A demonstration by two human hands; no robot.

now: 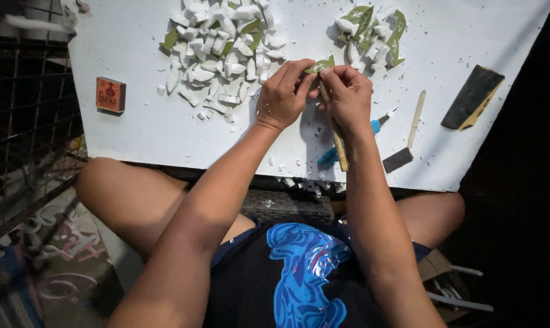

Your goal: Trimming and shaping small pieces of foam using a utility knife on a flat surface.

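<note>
Hands meet over white board (141,127): left hand (282,94) and right hand (348,97) pinching green piece (321,64).

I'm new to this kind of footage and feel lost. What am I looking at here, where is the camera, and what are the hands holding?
The single picture comes from a camera worn on a person's head, looking down at their own lap and arms. No machine is involved. The left hand and right hand meet over a white board, pinching a small green piece; the right hand also grips a thin wooden-handled tool. On the board lie a large pile of white pieces, a smaller white-and-green pile, a small orange box, a dark flat block and a blue-handled tool.
</note>
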